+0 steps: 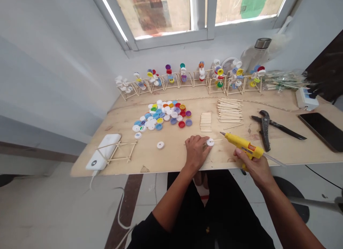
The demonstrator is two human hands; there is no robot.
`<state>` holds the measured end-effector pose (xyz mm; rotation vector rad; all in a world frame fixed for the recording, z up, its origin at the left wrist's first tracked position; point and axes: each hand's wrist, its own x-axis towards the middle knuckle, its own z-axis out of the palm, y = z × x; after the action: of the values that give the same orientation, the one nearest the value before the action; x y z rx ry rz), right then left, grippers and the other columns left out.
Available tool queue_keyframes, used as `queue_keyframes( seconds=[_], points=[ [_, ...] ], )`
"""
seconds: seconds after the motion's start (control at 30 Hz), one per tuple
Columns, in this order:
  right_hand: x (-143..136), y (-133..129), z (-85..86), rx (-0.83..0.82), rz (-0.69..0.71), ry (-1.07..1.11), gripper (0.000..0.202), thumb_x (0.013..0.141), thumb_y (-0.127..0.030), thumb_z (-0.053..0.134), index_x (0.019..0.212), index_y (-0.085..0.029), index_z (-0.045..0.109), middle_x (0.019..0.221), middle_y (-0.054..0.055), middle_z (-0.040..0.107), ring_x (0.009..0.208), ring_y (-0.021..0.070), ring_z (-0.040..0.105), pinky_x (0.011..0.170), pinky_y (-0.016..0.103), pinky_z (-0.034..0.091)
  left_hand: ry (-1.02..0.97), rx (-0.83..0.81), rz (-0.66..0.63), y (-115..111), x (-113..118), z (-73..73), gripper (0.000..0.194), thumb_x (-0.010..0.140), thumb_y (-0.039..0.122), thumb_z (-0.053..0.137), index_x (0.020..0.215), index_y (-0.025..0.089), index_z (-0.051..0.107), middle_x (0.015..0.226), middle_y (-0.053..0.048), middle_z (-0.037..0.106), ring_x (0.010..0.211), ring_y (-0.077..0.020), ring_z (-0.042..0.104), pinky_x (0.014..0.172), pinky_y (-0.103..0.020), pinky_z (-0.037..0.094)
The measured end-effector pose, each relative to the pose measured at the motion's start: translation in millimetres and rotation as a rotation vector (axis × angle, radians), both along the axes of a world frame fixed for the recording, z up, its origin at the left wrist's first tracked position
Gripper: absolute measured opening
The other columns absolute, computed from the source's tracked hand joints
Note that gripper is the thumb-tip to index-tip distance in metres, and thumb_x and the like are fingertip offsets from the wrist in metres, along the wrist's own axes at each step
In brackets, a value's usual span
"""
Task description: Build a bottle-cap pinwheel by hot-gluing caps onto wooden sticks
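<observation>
Through the head camera I view a wooden counter below a window. A row of bottle-cap wheels, mounted on stick frames, lines its far side. A heap of loose bottle caps occupies the left-centre area.

My right hand is clamped on the grip of a yellow glue gun; its nozzle points left. My left hand is closed at the fingertips on a white bottle cap near the front edge. The hands are apart.

Black-handled pliers lie right of the glue gun, with a smartphone beyond them. A white rectangular device is at the left end, partly overlapped by a stick frame.

The long-stick stack is right of the short-stick stack. A separate cap lies left of my left hand. A thin stick extends rightward from the held cap, its end near the nozzle.
</observation>
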<state>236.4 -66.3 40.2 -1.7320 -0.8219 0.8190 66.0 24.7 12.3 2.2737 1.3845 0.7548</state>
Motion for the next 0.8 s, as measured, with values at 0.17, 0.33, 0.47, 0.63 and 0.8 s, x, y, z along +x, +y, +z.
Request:
queue_keyframes(
  seconds=[0.17, 0.33, 0.47, 0.63, 0.8],
  points=[
    [6.0, -5.0, -8.4, -0.065, 0.025, 0.023, 0.039, 0.069, -0.05, 0.068, 0.085, -0.014, 0.067, 0.084, 0.008, 0.07, 0.078, 0.0216, 0.065, 0.059, 0.027, 0.05, 0.018, 0.042, -0.012, 2.2, 3.9, -3.6, 0.024, 0.073, 0.026, 0.07, 0.097, 0.025, 0.066, 0.087, -0.003, 0.062, 0.09, -0.0221, 0.051, 0.084, -0.041, 0.033],
    [6.1, -5.4, -12.7, -0.071, 0.006, 0.085, 0.041, 0.068, -0.05, 0.07, 0.085, -0.014, 0.066, 0.084, 0.008, 0.07, 0.078, 0.0218, 0.065, 0.061, 0.028, 0.051, 0.051, 0.086, -0.01, 0.0, 3.4, -6.0, 0.027, 0.073, 0.029, 0.069, 0.1, 0.025, 0.064, 0.09, -0.003, 0.06, 0.092, -0.0217, 0.051, 0.084, -0.039, 0.034],
    [6.3, -4.7, -15.3, -0.029, -0.036, 0.112, 0.042, 0.065, -0.049, 0.072, 0.087, -0.014, 0.065, 0.08, 0.006, 0.07, 0.076, 0.0202, 0.065, 0.064, 0.027, 0.051, 0.065, 0.078, -0.001, -1.3, 3.2, -6.0, 0.034, 0.073, 0.032, 0.069, 0.105, 0.025, 0.062, 0.092, -0.003, 0.06, 0.094, -0.022, 0.05, 0.085, -0.039, 0.034],
    [7.7, -5.9, -15.8, -0.018, 0.007, 0.112, 0.039, 0.066, -0.048, 0.071, 0.085, -0.014, 0.065, 0.079, 0.007, 0.07, 0.075, 0.0207, 0.065, 0.066, 0.029, 0.051, 0.051, 0.053, -0.004, -0.7, 3.6, -7.0, 0.031, 0.073, 0.032, 0.069, 0.102, 0.026, 0.064, 0.092, -0.003, 0.06, 0.095, -0.0223, 0.049, 0.086, -0.039, 0.033],
    [10.6, -7.0, -18.0, 0.019, 0.047, 0.051, 0.037, 0.068, -0.048, 0.07, 0.08, -0.014, 0.067, 0.079, 0.008, 0.069, 0.077, 0.0211, 0.064, 0.069, 0.03, 0.05, 0.045, 0.085, -0.016, -0.4, 4.0, -8.4, 0.025, 0.075, 0.032, 0.067, 0.099, 0.026, 0.065, 0.091, -0.003, 0.06, 0.095, -0.0217, 0.049, 0.086, -0.039, 0.032]
  ],
)
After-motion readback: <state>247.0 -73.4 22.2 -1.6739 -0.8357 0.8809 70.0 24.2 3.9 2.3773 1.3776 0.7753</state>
